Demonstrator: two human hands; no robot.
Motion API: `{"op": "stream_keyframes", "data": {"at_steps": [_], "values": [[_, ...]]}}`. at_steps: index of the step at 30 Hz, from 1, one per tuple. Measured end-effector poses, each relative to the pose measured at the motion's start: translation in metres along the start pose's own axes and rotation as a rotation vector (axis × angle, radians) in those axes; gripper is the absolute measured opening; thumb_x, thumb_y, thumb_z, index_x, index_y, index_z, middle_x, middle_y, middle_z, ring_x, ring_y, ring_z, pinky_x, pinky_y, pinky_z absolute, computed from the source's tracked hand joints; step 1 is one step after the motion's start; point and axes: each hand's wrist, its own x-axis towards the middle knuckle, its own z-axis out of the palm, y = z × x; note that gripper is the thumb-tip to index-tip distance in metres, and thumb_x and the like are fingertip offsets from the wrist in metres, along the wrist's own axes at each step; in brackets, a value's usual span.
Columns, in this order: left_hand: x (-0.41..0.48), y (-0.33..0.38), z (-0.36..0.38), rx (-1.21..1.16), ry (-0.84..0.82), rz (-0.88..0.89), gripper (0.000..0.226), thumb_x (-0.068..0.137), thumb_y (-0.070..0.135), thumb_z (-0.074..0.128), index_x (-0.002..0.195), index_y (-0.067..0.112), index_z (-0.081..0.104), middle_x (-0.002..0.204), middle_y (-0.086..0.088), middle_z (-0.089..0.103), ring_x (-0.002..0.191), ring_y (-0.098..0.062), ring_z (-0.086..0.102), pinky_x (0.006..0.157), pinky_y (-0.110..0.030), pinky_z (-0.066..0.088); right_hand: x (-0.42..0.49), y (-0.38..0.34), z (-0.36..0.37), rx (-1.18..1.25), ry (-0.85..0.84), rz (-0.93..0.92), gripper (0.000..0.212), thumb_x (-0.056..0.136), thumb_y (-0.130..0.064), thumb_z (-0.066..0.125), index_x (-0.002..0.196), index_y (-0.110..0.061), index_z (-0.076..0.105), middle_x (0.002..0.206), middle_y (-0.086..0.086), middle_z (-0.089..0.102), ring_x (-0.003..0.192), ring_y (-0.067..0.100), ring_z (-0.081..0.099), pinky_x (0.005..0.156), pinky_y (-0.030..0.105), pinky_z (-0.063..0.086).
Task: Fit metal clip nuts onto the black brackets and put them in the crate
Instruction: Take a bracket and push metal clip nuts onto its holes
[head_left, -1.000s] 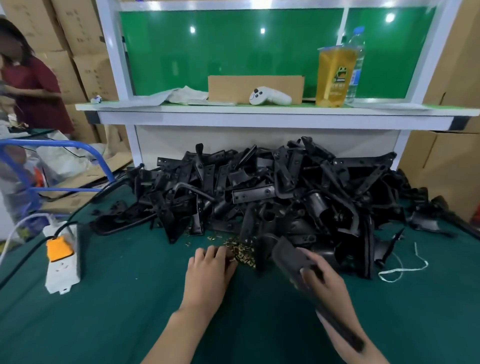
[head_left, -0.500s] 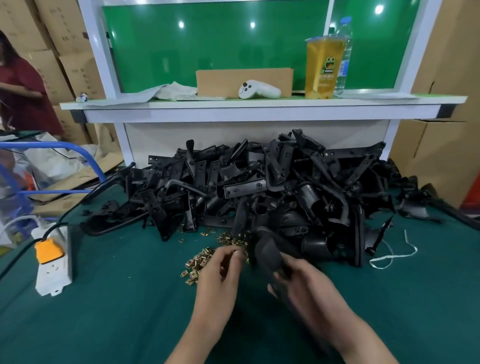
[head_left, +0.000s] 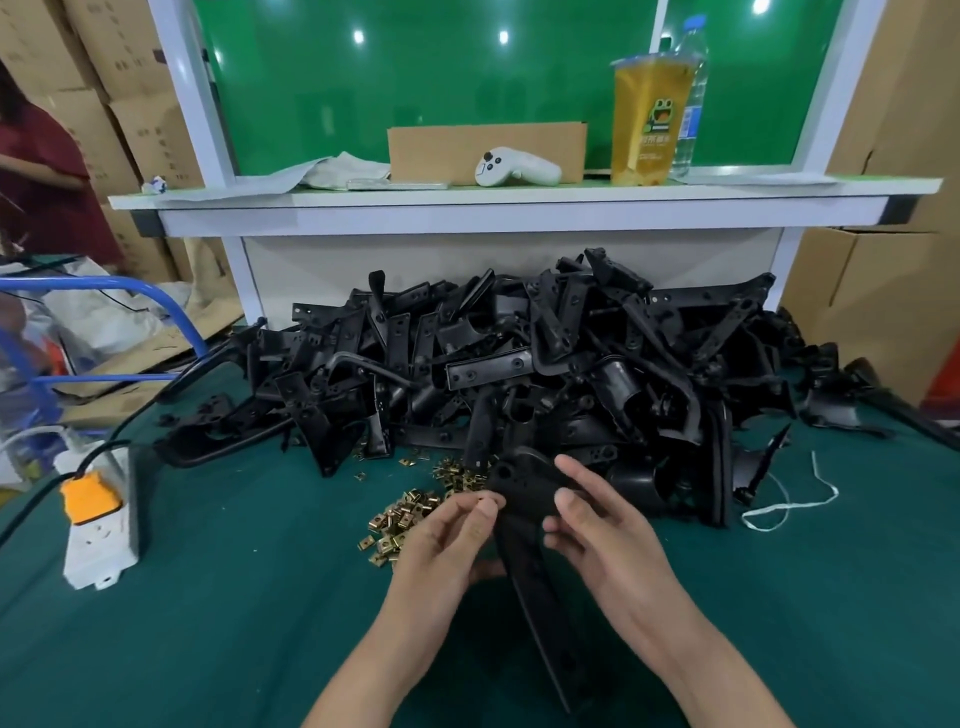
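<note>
Head view: left hand (head_left: 447, 540) pinches a clip nut (head_left: 486, 501), right hand (head_left: 610, 545) curls fingers round black bracket (head_left: 537, 587).

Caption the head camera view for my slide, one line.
Left hand pinches a clip nut beside the black bracket gripped by the right hand, in front of the bracket pile.

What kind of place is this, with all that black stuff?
Probably a small factory or assembly workshop: a big heap of black brackets lies on the green workbench, a pile of brass-coloured clip nuts sits in front, and cardboard boxes are stacked around.
</note>
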Motion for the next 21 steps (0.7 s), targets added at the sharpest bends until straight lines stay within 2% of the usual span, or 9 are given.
{"op": "stream_keyframes", "data": {"at_steps": [4,7,9,12,14,17,19,20,21], "values": [[-0.004,0.002,0.003,0.009,-0.047,-0.016,0.025,0.089,0.034,0.066,0.103,0.016,0.075,0.103,-0.017,0.075,0.100,-0.032,0.072,0.085,-0.038,0.060,0.000,-0.005,0.001,0.016,-0.126,0.031,0.040,0.088,-0.032,0.078,0.127,-0.027,0.069,0.124,0.009,0.071,0.119,0.023,0.066,0.099,0.033,0.054],[-0.010,0.006,0.002,0.034,-0.118,-0.061,0.025,0.088,0.039,0.072,0.100,0.018,0.076,0.100,-0.019,0.074,0.095,-0.031,0.073,0.084,-0.037,0.060,0.007,-0.022,0.006,-0.084,-0.029,0.080,0.035,0.082,-0.031,0.072,0.115,-0.021,0.076,0.115,0.007,0.075,0.111,0.019,0.070,0.096,0.033,0.050],[-0.012,0.009,-0.001,0.016,-0.178,-0.098,0.021,0.088,0.038,0.076,0.096,0.018,0.076,0.104,-0.020,0.074,0.099,-0.034,0.072,0.083,-0.038,0.059,0.009,-0.042,0.000,-0.261,-0.089,0.114,0.033,0.089,-0.029,0.067,0.120,-0.018,0.072,0.115,0.004,0.075,0.111,0.018,0.070,0.094,0.032,0.048],[-0.012,0.012,-0.003,-0.011,-0.200,-0.089,0.022,0.089,0.036,0.071,0.094,0.014,0.077,0.104,-0.014,0.073,0.102,-0.033,0.071,0.078,-0.039,0.058,0.007,-0.068,-0.011,-0.524,-0.154,0.126,0.022,0.103,-0.026,0.056,0.121,-0.029,0.069,0.113,-0.013,0.075,0.109,0.003,0.068,0.096,0.027,0.048],[-0.010,0.012,-0.004,-0.024,-0.132,-0.077,0.028,0.094,0.036,0.066,0.098,0.009,0.075,0.106,-0.013,0.072,0.093,-0.029,0.069,0.073,-0.037,0.058,0.005,-0.069,-0.013,-0.631,-0.061,0.034,0.023,0.106,-0.030,0.051,0.122,-0.039,0.064,0.106,-0.024,0.072,0.101,-0.015,0.063,0.087,0.015,0.045],[-0.006,0.009,-0.006,-0.126,-0.034,-0.170,0.037,0.091,0.029,0.059,0.109,-0.001,0.071,0.100,-0.017,0.071,0.080,-0.024,0.067,0.066,-0.033,0.058,-0.002,-0.046,-0.004,-0.817,0.016,-0.155,0.029,0.106,-0.038,0.044,0.132,-0.048,0.055,0.120,-0.022,0.066,0.106,-0.020,0.055,0.083,0.002,0.039],[-0.004,0.006,-0.006,-0.185,-0.031,-0.232,0.036,0.089,0.025,0.060,0.107,-0.002,0.073,0.096,-0.018,0.071,0.075,-0.022,0.067,0.064,-0.030,0.059,-0.007,-0.021,0.001,-0.885,-0.014,-0.226,0.036,0.105,-0.045,0.040,0.140,-0.051,0.047,0.118,-0.011,0.069,0.105,-0.010,0.059,0.086,0.009,0.044],[-0.004,0.006,-0.006,-0.197,-0.042,-0.255,0.032,0.088,0.025,0.062,0.103,0.000,0.076,0.093,-0.017,0.071,0.074,-0.021,0.067,0.064,-0.029,0.059,-0.008,-0.009,0.002,-0.921,-0.032,-0.252,0.037,0.105,-0.049,0.037,0.141,-0.054,0.043,0.110,-0.012,0.070,0.099,-0.005,0.062,0.095,0.024,0.047],[-0.004,0.005,-0.006,-0.200,-0.059,-0.276,0.029,0.088,0.025,0.063,0.098,0.003,0.079,0.092,-0.015,0.071,0.073,-0.019,0.067,0.065,-0.028,0.058,-0.007,0.001,0.003,-0.958,-0.044,-0.271,0.038,0.104,-0.051,0.034,0.141,-0.056,0.040,0.100,-0.020,0.069,0.093,-0.006,0.061,0.078,0.018,0.044]]}}
